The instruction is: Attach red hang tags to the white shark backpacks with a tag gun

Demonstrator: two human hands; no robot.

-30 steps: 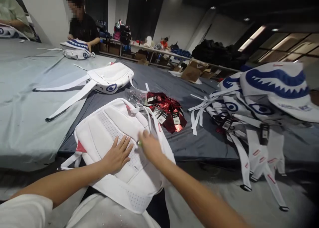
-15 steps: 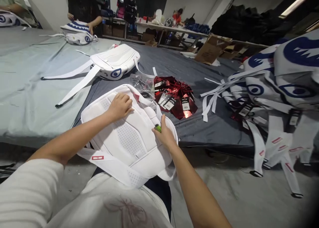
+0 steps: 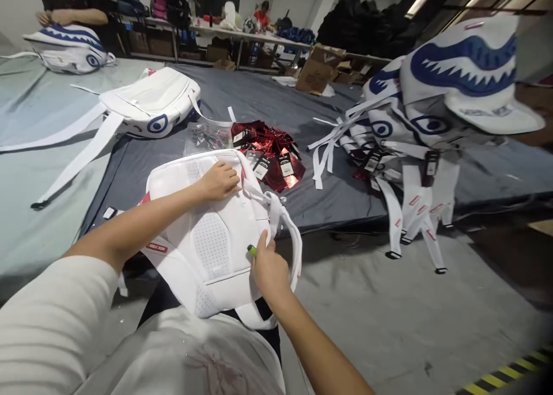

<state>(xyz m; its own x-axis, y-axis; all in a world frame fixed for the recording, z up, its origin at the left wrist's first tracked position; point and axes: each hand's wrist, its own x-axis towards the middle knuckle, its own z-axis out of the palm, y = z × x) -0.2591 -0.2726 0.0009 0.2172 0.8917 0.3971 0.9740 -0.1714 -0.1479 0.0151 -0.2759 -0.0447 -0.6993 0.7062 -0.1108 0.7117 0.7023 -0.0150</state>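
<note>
White backpack (image 3: 207, 234): lies back panel up, half on the person's lap and half on the near edge of the table; padded back with perforated mesh patches, white straps, a small red label with white lettering too small to read on the lower left strap.
Right hand (image 3: 268, 268): at the backpack's right edge, fingers closed around a small green object (image 3: 251, 249) and touching a white strap loop (image 3: 283, 216).
Left hand (image 3: 219, 180): pressed on the top of the backpack, fingers curled together; whether it pinches anything cannot be told.
Red foil tags (image 3: 272, 153): heap just beyond the backpack, with black-and-white cards; print unreadable. Clear plastic bag (image 3: 205, 137) beside them.
Second white backpack (image 3: 149, 104): further left, blue eye print, long straps trailing.
Stack of backpacks (image 3: 436, 101): right, blue shark-mouth and eye prints, straps hanging over the edge.
Table (image 3: 268, 98): dark grey sheet; pale grey-green sheet on the left part.
Far side: another person's hands (image 3: 54, 17) on a shark-print backpack (image 3: 64, 48); cardboard boxes (image 3: 317, 69); concrete floor.
</note>
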